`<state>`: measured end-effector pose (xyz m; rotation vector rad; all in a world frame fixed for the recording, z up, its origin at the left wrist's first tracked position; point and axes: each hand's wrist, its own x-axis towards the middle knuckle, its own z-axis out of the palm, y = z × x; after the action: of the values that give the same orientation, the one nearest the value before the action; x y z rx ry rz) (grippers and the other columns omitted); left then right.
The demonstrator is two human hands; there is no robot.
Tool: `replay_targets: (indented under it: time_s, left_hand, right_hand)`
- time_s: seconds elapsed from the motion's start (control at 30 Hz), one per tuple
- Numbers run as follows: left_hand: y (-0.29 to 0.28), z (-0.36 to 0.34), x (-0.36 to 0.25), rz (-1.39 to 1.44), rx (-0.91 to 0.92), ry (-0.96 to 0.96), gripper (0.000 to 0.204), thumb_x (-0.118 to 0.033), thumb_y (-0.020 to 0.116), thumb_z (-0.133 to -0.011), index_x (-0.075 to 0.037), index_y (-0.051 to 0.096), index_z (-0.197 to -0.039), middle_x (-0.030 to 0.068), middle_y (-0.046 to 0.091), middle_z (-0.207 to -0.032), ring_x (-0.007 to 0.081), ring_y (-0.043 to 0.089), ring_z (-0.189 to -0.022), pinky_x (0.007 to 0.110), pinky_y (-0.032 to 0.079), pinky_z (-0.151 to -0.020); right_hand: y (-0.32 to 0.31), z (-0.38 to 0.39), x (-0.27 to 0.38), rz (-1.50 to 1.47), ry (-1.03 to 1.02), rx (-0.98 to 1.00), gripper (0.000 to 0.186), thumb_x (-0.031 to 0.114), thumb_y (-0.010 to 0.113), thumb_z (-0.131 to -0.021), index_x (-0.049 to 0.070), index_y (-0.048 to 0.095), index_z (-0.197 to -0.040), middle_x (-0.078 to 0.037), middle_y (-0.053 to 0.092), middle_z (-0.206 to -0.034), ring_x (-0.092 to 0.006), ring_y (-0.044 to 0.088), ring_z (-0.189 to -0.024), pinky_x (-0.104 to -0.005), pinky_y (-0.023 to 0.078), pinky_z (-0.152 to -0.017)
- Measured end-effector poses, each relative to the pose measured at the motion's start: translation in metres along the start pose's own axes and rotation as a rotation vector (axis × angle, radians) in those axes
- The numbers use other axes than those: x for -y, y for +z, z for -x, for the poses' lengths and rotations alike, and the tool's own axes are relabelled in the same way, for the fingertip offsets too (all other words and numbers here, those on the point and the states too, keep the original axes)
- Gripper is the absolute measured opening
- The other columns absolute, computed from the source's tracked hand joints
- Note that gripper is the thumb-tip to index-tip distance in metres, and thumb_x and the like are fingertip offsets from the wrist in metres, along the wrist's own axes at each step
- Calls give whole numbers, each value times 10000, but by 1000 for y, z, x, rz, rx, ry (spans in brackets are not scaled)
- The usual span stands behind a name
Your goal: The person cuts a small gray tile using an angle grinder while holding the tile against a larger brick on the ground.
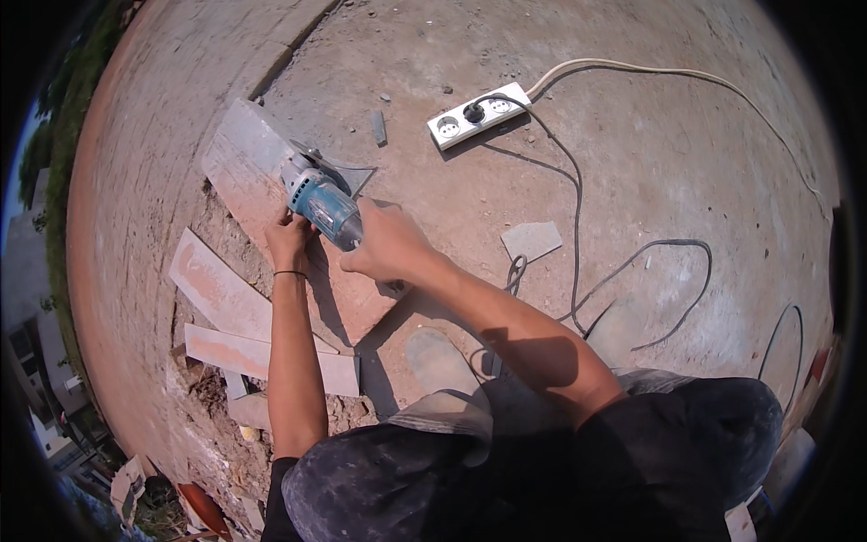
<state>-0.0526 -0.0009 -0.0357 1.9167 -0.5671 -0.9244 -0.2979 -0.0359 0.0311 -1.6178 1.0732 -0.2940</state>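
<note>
My right hand [386, 237] grips the rear of a teal and grey angle grinder [321, 203], whose disc end rests over a large pale, pinkish slab [237, 158]. Just below the tool's head, my left hand [291, 237] has curled fingers; whether they hold the grinder or press on the slab is hidden. The slab lies tilted from upper left toward my feet, partly under both hands. To its left lie two long cut strips, an upper one [217, 280] and a lower one [226, 345], on broken ground.
A white power strip [452, 130] with a black plug lies upper right, its pale cable [650, 69] running right. A dark cord [686, 242] loops beside my feet. A small tile piece [533, 239] sits right of the slab. Rubble [253, 425] lies lower left.
</note>
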Motion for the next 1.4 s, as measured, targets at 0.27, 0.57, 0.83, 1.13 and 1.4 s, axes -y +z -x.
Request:
replay_targets:
  time_s: [0.27,0.57,0.83,1.13,1.4]
  left_hand:
    - [-19,-36,20,22,33,-51,544,69,548,-938,-78,519,-1461,55,666,-909,133,625,-658,290,570,-596]
    - [-22,-49,29,-28,94,7,414,49,599,-943,-15,575,-1351,116,687,-1101,204,691,-873,348,605,-737]
    - [-15,-41,19,-112,98,115,468,37,714,-868,5,607,-1322,111,708,-1142,177,698,-912,332,589,-781]
    - [-36,-67,32,-99,222,108,793,140,571,-903,-50,247,-1601,156,590,-1383,192,658,-1059,317,575,-875]
    - [-20,-54,2,-11,304,-47,913,172,561,-876,-129,152,-1634,153,566,-1404,199,636,-1116,327,562,-914]
  right_hand:
    - [7,-13,7,8,5,39,701,338,825,-673,-87,541,-1153,-312,685,-1028,-459,683,-969,-482,552,-853]
    - [18,-29,26,-132,103,34,721,254,797,-661,-121,501,-1201,-334,674,-1085,-461,677,-1042,-474,549,-930]
    - [27,-45,38,-161,98,-15,771,268,794,-689,-157,474,-1247,-346,663,-1119,-466,668,-1080,-467,539,-966]
    - [32,-54,53,-201,148,-40,806,345,798,-713,-138,475,-1271,-348,643,-1171,-458,653,-1119,-465,530,-981]
    - [32,-61,46,-197,198,-21,833,352,806,-685,-111,476,-1295,-329,630,-1226,-445,637,-1159,-458,518,-1009]
